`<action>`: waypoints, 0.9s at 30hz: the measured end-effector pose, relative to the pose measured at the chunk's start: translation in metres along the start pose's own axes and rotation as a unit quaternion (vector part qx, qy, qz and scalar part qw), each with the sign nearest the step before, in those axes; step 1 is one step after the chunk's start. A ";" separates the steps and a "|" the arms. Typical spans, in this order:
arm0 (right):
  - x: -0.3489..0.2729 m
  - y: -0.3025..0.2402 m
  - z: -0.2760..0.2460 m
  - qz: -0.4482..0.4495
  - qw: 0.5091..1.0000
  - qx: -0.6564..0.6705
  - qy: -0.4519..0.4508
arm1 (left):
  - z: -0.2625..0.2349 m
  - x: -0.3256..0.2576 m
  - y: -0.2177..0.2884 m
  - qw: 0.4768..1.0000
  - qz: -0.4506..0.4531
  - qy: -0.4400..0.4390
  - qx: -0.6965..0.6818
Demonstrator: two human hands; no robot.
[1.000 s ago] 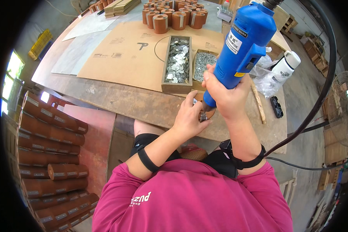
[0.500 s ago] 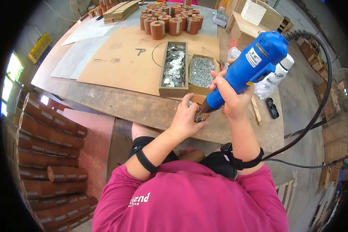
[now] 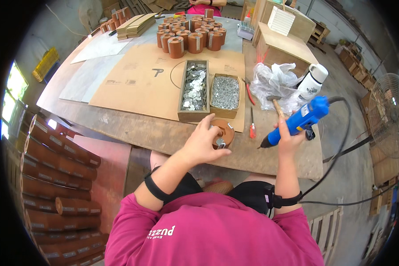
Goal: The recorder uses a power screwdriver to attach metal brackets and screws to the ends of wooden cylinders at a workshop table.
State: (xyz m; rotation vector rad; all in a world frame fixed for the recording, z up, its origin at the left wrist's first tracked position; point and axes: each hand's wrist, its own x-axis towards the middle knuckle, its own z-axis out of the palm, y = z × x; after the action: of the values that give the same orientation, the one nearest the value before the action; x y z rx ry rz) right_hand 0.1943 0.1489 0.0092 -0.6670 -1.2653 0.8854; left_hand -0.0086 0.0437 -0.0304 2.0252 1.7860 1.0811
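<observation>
My right hand [image 3: 290, 141] grips a blue electric screwdriver [image 3: 303, 116] with a black nose and a corded end. It is held over the right side of the table, its tip pointing down and left. My left hand [image 3: 204, 139] is at the table's near edge with its fingers curled on a brown hollow cylinder [image 3: 228, 128]. A small metal plate [image 3: 220, 142] shows by its rim, beside the fingers; part of the cylinder is hidden by the hand. Beyond it stand a wooden box of flat metal pieces [image 3: 181, 116] and a carton of screws [image 3: 213, 111].
Many brown cylinders [image 3: 195, 42] stand at the far side of the table. On the right are a red-handled screwdriver [image 3: 252, 129], red-handled pliers [image 3: 250, 95], a hammer [image 3: 278, 107], a plastic bag [image 3: 270, 80] and a white bottle [image 3: 312, 80]. Long brown tubes [image 3: 62, 221] are stacked at left.
My right hand has moved the electric screwdriver right and down, away from the brown cylinder. My left hand has stayed at the cylinder, which is now more exposed.
</observation>
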 end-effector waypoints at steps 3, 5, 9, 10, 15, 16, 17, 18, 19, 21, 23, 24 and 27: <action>-0.007 0.024 -0.015 0.019 0.999 -0.045 0.006 | 0.017 0.002 0.023 0.985 -0.016 0.035 0.171; -0.009 0.032 -0.019 0.031 0.998 -0.051 0.015 | 0.020 0.004 0.021 0.983 -0.012 0.046 0.177; -0.007 0.034 -0.026 0.037 0.998 -0.046 0.027 | -0.011 -0.003 0.006 0.979 -0.018 0.002 0.204; -0.008 0.035 -0.026 0.041 0.998 -0.045 0.029 | -0.020 -0.008 -0.003 0.976 -0.028 -0.003 0.218; -0.010 0.033 -0.029 0.046 0.998 -0.029 0.041 | -0.015 -0.013 0.002 0.994 -0.099 -0.039 0.010; -0.009 0.034 -0.029 0.048 0.998 -0.028 0.040 | -0.007 -0.011 0.008 0.990 -0.135 -0.007 -0.041; -0.009 0.034 -0.030 0.044 0.998 -0.031 0.040 | 0.000 -0.009 0.011 0.987 -0.163 0.009 -0.007; -0.009 0.034 -0.029 0.040 0.998 -0.033 0.040 | 0.001 -0.008 0.007 0.986 -0.164 0.009 -0.007; -0.009 0.033 -0.030 0.042 0.998 -0.034 0.039 | 0.002 -0.006 0.004 0.988 -0.150 0.021 -0.035; -0.008 0.031 -0.030 0.038 0.998 -0.033 0.038 | 0.000 -0.002 0.001 0.988 -0.137 0.034 -0.064; -0.008 0.031 -0.030 0.039 0.997 -0.035 0.049 | -0.006 0.003 -0.004 0.993 -0.071 0.023 -0.089; -0.008 0.031 -0.030 0.039 0.997 -0.036 0.060 | -0.010 0.006 -0.006 0.993 -0.071 0.024 -0.090; -0.008 0.030 -0.028 0.031 0.997 -0.036 0.058 | -0.021 0.023 -0.013 0.990 -0.074 -0.024 -0.119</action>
State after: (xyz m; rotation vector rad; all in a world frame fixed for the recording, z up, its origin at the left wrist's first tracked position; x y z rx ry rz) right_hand 0.2155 0.1586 -0.0258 -0.8079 -1.1821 0.8414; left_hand -0.0331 0.0618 -0.0153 1.7378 1.6646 1.1293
